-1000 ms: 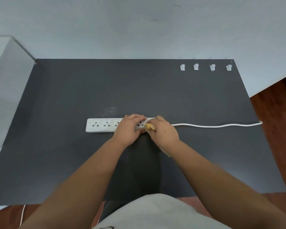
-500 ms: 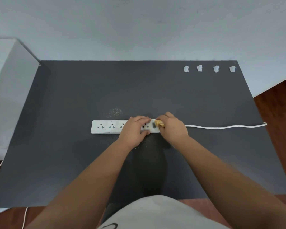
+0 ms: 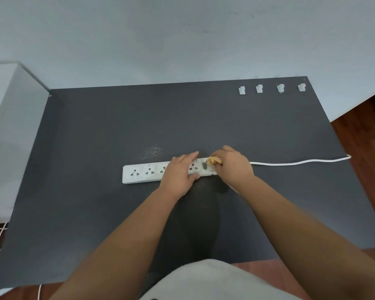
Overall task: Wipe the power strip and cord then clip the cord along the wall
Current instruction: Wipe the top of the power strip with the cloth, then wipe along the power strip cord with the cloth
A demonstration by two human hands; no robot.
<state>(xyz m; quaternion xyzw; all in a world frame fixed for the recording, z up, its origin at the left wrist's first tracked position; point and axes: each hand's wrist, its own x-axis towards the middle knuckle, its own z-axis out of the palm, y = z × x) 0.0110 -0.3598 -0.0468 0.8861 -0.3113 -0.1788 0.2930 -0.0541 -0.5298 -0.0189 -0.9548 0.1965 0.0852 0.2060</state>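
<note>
- Two bare forearms reach forward from the bottom of the view over a dark grey table (image 3: pixel 78 213), above a pale shirt front.
- The left hand (image 3: pixel 179 175) lies flat across the middle of the white power strip (image 3: pixel 143 173), fingers extended and close together over the top, thumb curled against the near edge.
- The right hand (image 3: pixel 233 167) sits at the strip's right end, fingers bunched around a crumpled yellow cloth (image 3: pixel 214 159) that it presses on the strip just beside the dark switch (image 3: pixel 204 166).
- The strip lies lengthwise near the table's centre; three sockets show uncovered to the left of the left hand.
- The white cord (image 3: pixel 301 162) runs from behind the right hand to the table's right edge.
- A patch of fine crumbs (image 3: pixel 152 151) lies just beyond the strip.
- Four white cord clips (image 3: pixel 271 89) sit in a row at the far right edge, close to the pale wall (image 3: pixel 182 40).
</note>
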